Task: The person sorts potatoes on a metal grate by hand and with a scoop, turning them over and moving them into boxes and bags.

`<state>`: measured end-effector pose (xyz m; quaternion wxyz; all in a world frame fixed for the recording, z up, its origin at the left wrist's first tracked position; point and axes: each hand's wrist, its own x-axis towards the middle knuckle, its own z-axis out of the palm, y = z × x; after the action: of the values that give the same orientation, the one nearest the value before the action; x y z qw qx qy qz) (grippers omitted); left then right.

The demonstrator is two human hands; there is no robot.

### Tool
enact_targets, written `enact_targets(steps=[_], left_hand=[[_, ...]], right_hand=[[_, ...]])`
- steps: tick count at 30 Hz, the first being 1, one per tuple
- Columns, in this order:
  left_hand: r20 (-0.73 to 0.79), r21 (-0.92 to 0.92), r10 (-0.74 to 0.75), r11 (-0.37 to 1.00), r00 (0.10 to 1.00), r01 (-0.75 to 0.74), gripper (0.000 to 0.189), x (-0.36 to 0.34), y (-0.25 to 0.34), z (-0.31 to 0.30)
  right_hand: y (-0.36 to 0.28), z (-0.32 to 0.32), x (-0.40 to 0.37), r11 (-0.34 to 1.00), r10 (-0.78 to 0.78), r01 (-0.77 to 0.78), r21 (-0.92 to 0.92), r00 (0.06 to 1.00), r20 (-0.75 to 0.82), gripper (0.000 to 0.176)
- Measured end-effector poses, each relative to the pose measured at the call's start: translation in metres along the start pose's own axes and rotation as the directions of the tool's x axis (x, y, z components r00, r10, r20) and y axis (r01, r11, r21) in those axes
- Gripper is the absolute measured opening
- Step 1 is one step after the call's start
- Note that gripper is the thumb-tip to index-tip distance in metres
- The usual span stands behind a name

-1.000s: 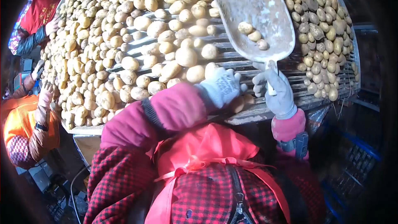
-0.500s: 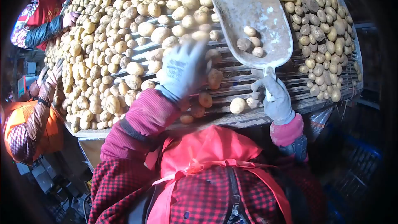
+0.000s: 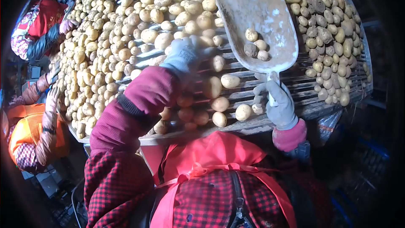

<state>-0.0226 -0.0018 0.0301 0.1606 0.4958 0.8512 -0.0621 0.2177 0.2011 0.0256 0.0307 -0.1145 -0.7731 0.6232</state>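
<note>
My right hand (image 3: 282, 106), in a grey glove, grips the short handle of a worn metal scoop (image 3: 274, 14). The scoop lies over the slatted table with its wide mouth pointing away from me. A few small potatoes (image 3: 260, 44) sit in it near the handle end. My left hand (image 3: 182, 55), also gloved, is over the slats among the potatoes (image 3: 163, 40) left of the scoop. Motion smears its fingers, so whether they hold anything cannot be made out. Loose potatoes (image 3: 219, 104) lie between my left forearm and the scoop handle.
Potatoes (image 3: 99, 78) cover the left and far parts of the slatted table (image 3: 249, 124). Another heap (image 3: 331, 38) lies right of the scoop. Two people work along the left edge, one in an orange vest (image 3: 31, 126), the other in red (image 3: 48, 14).
My left hand has moved slightly left and away from me. More potatoes now lie on the near slats, and those in the scoop have shifted slightly. My right hand keeps its grip.
</note>
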Motion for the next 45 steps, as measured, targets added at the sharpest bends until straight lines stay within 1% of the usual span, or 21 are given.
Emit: enact_targets(steps=[2, 3, 6, 9, 11, 12, 15, 18, 19, 20, 21, 23, 24, 26, 28, 31, 34, 35, 38, 42, 45], left_hand=[[0.056, -0.017, -0.001, 1.0, 0.998, 0.002, 0.053, 0.009, -0.001, 0.006], [0.017, -0.012, -0.016, 1.0, 1.0, 0.016, 0.054, 0.009, -0.005, 0.018], [-0.071, 0.022, -0.033, 0.999, 0.997, 0.035, 0.052, -0.003, -0.005, 0.029], [-0.171, -0.176, -0.072, 0.983, 0.983, 0.041, 0.043, -0.019, 0.011, 0.031], [-0.254, -0.404, -0.109, 0.915, 0.961, -0.003, 0.035, -0.028, 0.007, 0.029], [-0.32, -0.469, -0.135, 0.882, 0.938, -0.033, 0.03, -0.026, 0.001, 0.039], [-0.516, -0.565, -0.169, 0.804, 0.84, -0.185, 0.029, -0.021, -0.004, 0.025], [-0.696, -0.417, -0.032, 0.831, 0.718, -0.368, 0.041, -0.016, 0.007, -0.034], [-0.64, -0.486, -0.045, 0.797, 0.767, -0.359, 0.051, -0.013, 0.014, -0.05], [-0.798, -0.293, 0.034, 0.851, 0.601, -0.437, 0.055, -0.001, 0.015, -0.054], [-0.78, -0.38, -0.043, 0.825, 0.624, -0.419, 0.053, 0.004, 0.01, -0.059], [-0.755, -0.391, -0.062, 0.842, 0.653, -0.372, 0.049, 0.019, -0.005, -0.05], [-0.667, -0.447, -0.108, 0.85, 0.737, -0.28, 0.046, 0.025, -0.005, -0.037], [-0.234, -0.256, -0.039, 0.967, 0.971, -0.023, 0.046, 0.037, 0.0, -0.017], [-0.34, -0.031, 0.064, 0.996, 0.938, -0.079, 0.045, 0.035, 0.017, 0.004], [-0.332, -0.12, 0.073, 0.986, 0.94, -0.119, 0.048, 0.056, 0.008, 0.024], [-0.256, -0.11, 0.052, 0.991, 0.965, -0.083, 0.047, 0.055, 0.008, 0.012], [-0.253, -0.09, 0.051, 0.993, 0.966, -0.076, 0.046, 0.052, 0.009, 0.009], [-0.222, -0.12, 0.03, 0.991, 0.975, -0.058, 0.043, 0.056, 0.01, 0.007], [-0.154, -0.143, -0.042, 0.99, 0.987, 0.02, 0.038, 0.063, 0.013, 0.004], [-0.256, -0.215, -0.105, 0.975, 0.961, 0.05, 0.029, 0.05, 0.005, 0.005]], right_hand=[[0.002, 0.001, -0.003, 0.993, -0.088, 0.087, -0.073, 0.996, -0.002, 0.045], [-0.007, 0.003, -0.004, 0.994, 0.051, -0.047, 0.102, 0.998, -0.033, 0.046], [-0.004, 0.003, -0.005, 0.972, 0.122, -0.107, 0.211, 0.991, -0.057, 0.047], [-0.011, 0.005, -0.007, 0.988, 0.12, -0.114, 0.103, 0.991, -0.056, 0.047], [-0.015, 0.007, -0.007, 0.935, 0.263, -0.24, 0.262, 0.963, -0.055, 0.047], [-0.016, 0.007, -0.008, 0.892, 0.334, -0.298, 0.34, 0.941, -0.049, 0.048], [-0.005, 0.005, -0.012, 0.949, 0.214, -0.207, 0.236, 0.977, -0.005, 0.048], [-0.019, 0.009, -0.008, 0.774, 0.472, -0.419, 0.475, 0.881, 0.007, 0.048], [-0.018, 0.009, -0.009, 0.788, 0.444, -0.402, 0.467, 0.896, 0.023, 0.048], [-0.016, 0.008, -0.01, 0.802, 0.414, -0.383, 0.459, 0.91, 0.038, 0.048], [-0.013, 0.005, -0.011, 0.813, 0.386, -0.366, 0.453, 0.921, 0.051, 0.048], [-0.004, 0.002, -0.018, 0.971, 0.111, -0.098, 0.217, 0.993, -0.05, 0.049], [-0.001, 0.001, -0.021, 0.996, -0.034, 0.04, 0.081, 0.997, -0.07, 0.049], [-0.003, -0.006, -0.025, 0.99, 0.054, -0.048, 0.133, 0.997, -0.046, 0.05], [-0.002, -0.007, -0.031, 0.99, 0.126, -0.119, 0.072, 0.987, -0.096, 0.051], [-0.007, -0.01, -0.032, 0.973, 0.199, -0.191, 0.131, 0.979, -0.053, 0.052], [-0.002, -0.007, -0.029, 0.869, 0.333, -0.294, 0.397, 0.942, -0.031, 0.047], [0.004, -0.007, -0.028, 0.975, 0.097, -0.092, 0.201, 0.995, -0.015, 0.036], [0.013, -0.006, -0.03, 0.995, -0.05, 0.05, 0.088, 0.999, -0.002, 0.034], [0.01, -0.007, -0.03, 0.989, 0.061, -0.063, 0.131, 0.998, 0.02, 0.035], [0.009, -0.005, -0.033, 0.966, 0.095, -0.095, 0.24, 0.995, 0.008, 0.034]])
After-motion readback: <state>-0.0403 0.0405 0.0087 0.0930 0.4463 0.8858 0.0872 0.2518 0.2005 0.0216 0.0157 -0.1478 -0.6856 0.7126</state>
